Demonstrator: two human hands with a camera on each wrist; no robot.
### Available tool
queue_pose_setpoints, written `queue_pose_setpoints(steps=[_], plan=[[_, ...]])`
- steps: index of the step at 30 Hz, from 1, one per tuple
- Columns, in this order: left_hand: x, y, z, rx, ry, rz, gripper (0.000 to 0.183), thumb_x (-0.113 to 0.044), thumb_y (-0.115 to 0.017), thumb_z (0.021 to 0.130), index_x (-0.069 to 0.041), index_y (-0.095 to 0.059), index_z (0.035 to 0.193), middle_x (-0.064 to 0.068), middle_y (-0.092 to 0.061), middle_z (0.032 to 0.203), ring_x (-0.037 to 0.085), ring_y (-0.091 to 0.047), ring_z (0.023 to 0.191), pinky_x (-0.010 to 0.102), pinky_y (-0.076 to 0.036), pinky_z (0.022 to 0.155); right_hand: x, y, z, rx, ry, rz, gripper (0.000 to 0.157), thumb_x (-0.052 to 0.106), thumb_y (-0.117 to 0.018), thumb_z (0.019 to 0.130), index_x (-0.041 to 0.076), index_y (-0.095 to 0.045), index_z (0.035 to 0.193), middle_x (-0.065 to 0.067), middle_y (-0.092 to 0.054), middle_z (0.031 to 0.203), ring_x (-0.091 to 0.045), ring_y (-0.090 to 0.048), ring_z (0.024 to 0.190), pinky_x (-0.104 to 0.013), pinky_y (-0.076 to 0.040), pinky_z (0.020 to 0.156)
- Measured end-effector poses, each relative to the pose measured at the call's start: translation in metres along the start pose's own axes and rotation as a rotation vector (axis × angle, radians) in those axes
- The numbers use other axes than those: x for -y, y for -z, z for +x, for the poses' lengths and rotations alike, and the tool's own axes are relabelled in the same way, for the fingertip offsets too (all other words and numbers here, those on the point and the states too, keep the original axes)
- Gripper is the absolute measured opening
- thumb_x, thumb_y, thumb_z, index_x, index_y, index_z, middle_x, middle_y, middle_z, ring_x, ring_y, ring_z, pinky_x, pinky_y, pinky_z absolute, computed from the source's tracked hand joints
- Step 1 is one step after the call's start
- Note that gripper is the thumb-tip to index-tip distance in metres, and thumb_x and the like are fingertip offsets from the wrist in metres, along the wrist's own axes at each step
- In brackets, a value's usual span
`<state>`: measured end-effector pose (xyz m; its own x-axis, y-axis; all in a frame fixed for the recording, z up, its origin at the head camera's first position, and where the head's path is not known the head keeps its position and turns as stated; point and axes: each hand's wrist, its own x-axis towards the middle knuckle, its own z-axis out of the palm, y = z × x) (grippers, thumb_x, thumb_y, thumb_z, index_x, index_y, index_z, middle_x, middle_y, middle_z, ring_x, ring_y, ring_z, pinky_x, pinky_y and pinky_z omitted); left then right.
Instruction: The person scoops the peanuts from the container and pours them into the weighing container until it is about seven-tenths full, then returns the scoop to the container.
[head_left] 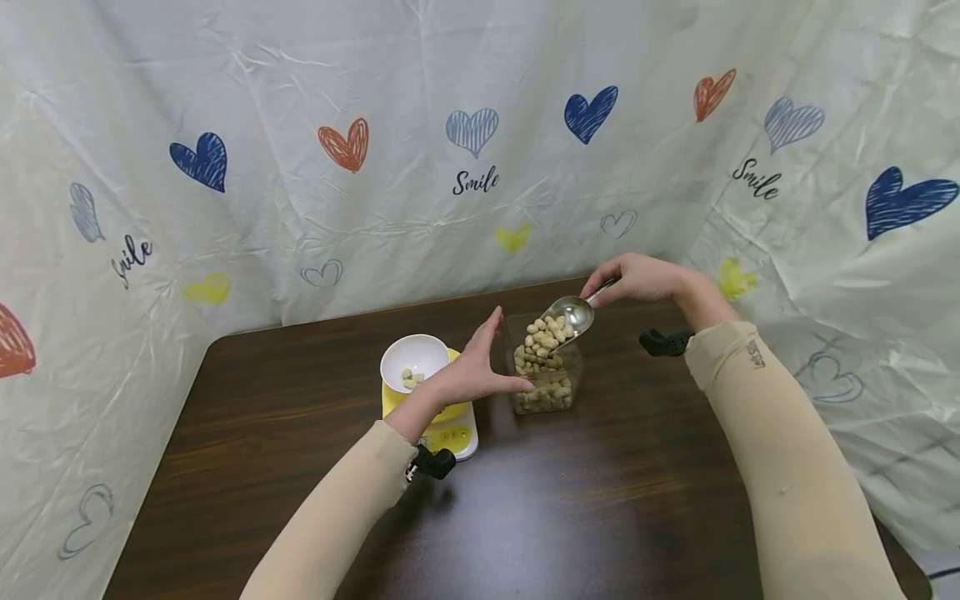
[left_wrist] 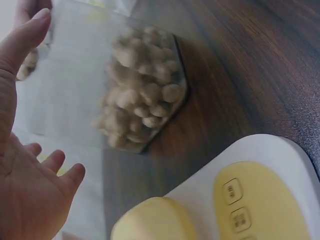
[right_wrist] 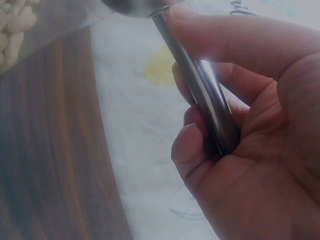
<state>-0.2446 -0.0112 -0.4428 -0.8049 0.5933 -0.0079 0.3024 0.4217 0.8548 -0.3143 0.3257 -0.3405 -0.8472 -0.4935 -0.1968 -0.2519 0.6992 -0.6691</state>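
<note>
A clear square container (head_left: 545, 398) of unshelled peanuts (left_wrist: 140, 90) stands on the dark table. My right hand (head_left: 637, 279) grips the handle (right_wrist: 200, 87) of a metal scoop (head_left: 576, 312), fingers curled round it. Tilted down to the left, the scoop's bowl lies over the container's mouth with peanuts (head_left: 546, 335) in and before it. At the container's left side is my left hand (head_left: 476, 371), thumb and fingers spread wide and straight; whether it touches the wall I cannot tell. Left of that hand, a white bowl (head_left: 405, 350) with a few peanuts (head_left: 411, 379) sits on a yellow and white kitchen scale (head_left: 450, 437).
Behind the table (head_left: 300, 392) hangs a pale curtain (head_left: 390, 225) printed with hearts, and it also runs along both sides. The scale's buttons (left_wrist: 241, 220) face the near side. A black wrist camera (head_left: 663, 342) juts from the right sleeve.
</note>
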Motion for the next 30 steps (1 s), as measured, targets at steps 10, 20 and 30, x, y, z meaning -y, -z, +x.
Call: queue_pose_setpoints(steps=[10, 20, 30], plan=[[-0.016, 0.047, -0.041, -0.073, -0.151, 0.023, 0.120, -0.045, -0.088, 0.080, -0.038, -0.002, 0.164, -0.005, -0.015, 0.169, 0.016, -0.018, 0.153, 0.044, -0.024, 0.120, -0.003, 0.001, -0.005, -0.041, 0.013, 0.011, 0.026, 0.026, -0.075, 0.095, 0.012, -0.077, 0.118, -0.006, -0.068, 0.126, -0.023, -0.058, 0.119, -0.041, -0.045, 0.098], [0.001, 0.097, -0.077, -0.185, -0.095, 0.094, 0.112, -0.047, -0.086, 0.082, -0.037, -0.011, 0.164, -0.013, -0.018, 0.166, 0.012, -0.018, 0.151, 0.051, -0.025, 0.118, 0.000, 0.002, -0.007, -0.052, 0.009, 0.065, 0.028, 0.027, -0.073, 0.097, 0.011, -0.076, 0.120, -0.008, -0.066, 0.131, -0.027, -0.054, 0.128, -0.049, -0.042, 0.104], [0.033, 0.113, -0.100, -0.218, 0.006, 0.202, 0.118, -0.048, -0.088, 0.079, -0.036, -0.008, 0.165, -0.005, -0.017, 0.167, 0.021, -0.012, 0.153, 0.058, -0.023, 0.117, 0.013, -0.004, -0.002, -0.092, 0.023, 0.098, 0.028, 0.026, -0.073, 0.098, 0.011, -0.075, 0.121, -0.005, -0.067, 0.128, -0.022, -0.056, 0.123, -0.043, -0.042, 0.101]])
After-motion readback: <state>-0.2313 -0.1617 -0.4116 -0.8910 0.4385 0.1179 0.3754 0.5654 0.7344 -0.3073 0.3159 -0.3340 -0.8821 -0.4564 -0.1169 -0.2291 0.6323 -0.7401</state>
